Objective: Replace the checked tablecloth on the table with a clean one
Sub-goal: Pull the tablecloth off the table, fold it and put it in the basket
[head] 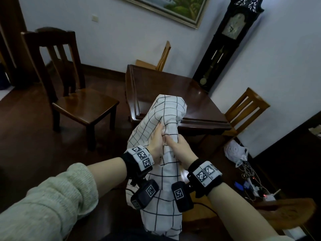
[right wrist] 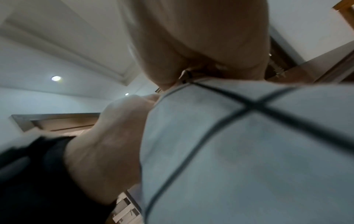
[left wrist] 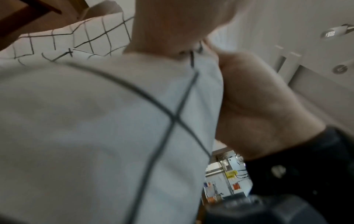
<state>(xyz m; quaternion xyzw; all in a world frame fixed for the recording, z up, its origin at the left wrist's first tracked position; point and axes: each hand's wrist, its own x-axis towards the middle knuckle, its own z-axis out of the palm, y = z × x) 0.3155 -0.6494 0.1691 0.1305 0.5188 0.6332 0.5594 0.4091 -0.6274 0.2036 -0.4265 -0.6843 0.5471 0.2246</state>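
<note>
The checked tablecloth (head: 166,115), white with thin black lines, is bunched into a long bundle in the air in front of me, off the table. My left hand (head: 157,136) grips the bundle from its left side and my right hand (head: 177,145) grips it from the right, the two hands nearly touching. The dark wooden table (head: 173,87) behind stands bare and glossy. In the left wrist view the tablecloth (left wrist: 95,121) fills the frame, with my right hand (left wrist: 258,98) clutching its edge. In the right wrist view the tablecloth (right wrist: 249,144) hangs beside my left hand (right wrist: 114,128). No other cloth is in view.
A dark wooden chair (head: 78,101) stands left of the table. Light wooden chairs stand at the far side (head: 163,56) and the right side (head: 246,108). A tall clock (head: 231,40) is in the corner. A plastic bag (head: 236,152) and cables with a power strip (head: 251,185) lie on the floor at right.
</note>
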